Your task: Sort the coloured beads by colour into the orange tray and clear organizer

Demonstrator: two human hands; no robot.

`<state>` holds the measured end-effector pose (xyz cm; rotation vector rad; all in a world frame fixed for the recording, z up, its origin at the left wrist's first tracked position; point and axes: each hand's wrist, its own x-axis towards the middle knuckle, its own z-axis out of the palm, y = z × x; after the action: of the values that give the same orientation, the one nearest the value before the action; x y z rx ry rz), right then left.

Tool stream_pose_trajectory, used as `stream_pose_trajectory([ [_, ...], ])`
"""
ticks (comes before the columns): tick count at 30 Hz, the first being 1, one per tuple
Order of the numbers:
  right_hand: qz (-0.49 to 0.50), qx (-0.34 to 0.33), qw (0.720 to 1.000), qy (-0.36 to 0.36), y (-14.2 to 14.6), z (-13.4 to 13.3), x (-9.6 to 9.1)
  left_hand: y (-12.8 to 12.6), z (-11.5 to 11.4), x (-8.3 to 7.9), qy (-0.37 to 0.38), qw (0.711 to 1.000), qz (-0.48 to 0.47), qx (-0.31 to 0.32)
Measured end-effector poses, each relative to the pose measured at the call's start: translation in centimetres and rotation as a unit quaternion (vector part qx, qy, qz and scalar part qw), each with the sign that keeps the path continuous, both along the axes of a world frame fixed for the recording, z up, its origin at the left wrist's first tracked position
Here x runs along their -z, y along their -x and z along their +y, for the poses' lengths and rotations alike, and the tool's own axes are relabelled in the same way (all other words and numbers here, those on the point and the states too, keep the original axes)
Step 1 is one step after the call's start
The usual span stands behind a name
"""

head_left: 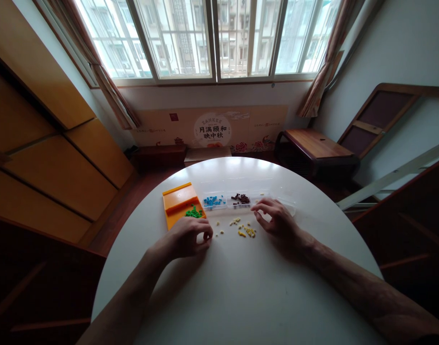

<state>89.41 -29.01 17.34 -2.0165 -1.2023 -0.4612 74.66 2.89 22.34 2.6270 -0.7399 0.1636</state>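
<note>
My left hand (190, 235) rests low over the table, fingers curled and tips pressed together near loose pale pieces; what they hold, if anything, is too small to see. Just behind it, small green bricks (194, 212) lie in an orange tray (179, 195). My right hand (275, 218) hovers at the near edge of a clear compartment box (226, 205), thumb and fingers apart, partly covering its right side. Between my hands, yellow pieces (248, 232) and pale yellow pieces (235, 221) are scattered on the table. The box holds blue bricks (213, 201) and dark brown bricks (240, 198) in separate compartments.
The round white table (255, 292) fills the lower middle. Beyond it stand a wooden bench (315, 143) at the right and a printed panel (212, 127) under the window. Wooden cabinets (57, 167) line the left wall.
</note>
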Motion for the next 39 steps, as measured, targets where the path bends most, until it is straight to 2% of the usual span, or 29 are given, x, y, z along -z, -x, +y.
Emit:
stream_pose_trajectory([
  [3, -0.004, -0.004, 1.000, -0.005, 0.1, 0.0, 0.0, -0.1, 0.2, 0.5, 0.010, 1.000, -0.008, -0.008],
  [6, -0.032, -0.030, 0.999, -0.010, 0.5, 0.2, -0.2, -0.2, -0.5, 1.1, 0.067, 0.997, -0.014, -0.039],
  [12, -0.094, -0.144, 0.985, 0.004, 2.0, 0.8, -1.1, -0.4, -5.1, 2.3, 0.254, 0.958, -0.003, -0.132],
  [17, -0.123, -0.168, 0.978, -0.012, 2.4, 1.1, -1.3, -0.7, -7.7, 3.2, 0.304, 0.946, 0.029, -0.105],
  [22, -0.141, -0.168, 0.976, 0.004, 2.4, 1.0, -1.4, -0.9, -8.4, 3.6, 0.321, 0.942, 0.039, -0.092],
  [27, -0.138, -0.167, 0.976, 0.015, 2.6, 0.8, -1.4, -0.8, -8.8, 3.0, 0.342, 0.935, 0.025, -0.085],
  [31, -0.126, -0.138, 0.982, 0.000, 2.4, 0.8, -1.4, -0.6, -8.4, 2.4, 0.315, 0.945, -0.005, -0.087],
  [33, -0.123, -0.079, 0.989, -0.024, 1.9, 0.6, -1.2, -0.6, -7.3, 2.2, 0.262, 0.961, -0.031, -0.085],
  [36, -0.118, 0.045, 0.990, -0.059, 0.5, 0.3, -0.8, -0.6, -4.9, 2.2, 0.127, 0.985, -0.095, -0.066],
  [39, -0.108, 0.135, 0.984, -0.041, -1.1, -0.2, -0.2, -0.5, -2.6, 2.1, 0.047, 0.993, -0.107, -0.035],
])
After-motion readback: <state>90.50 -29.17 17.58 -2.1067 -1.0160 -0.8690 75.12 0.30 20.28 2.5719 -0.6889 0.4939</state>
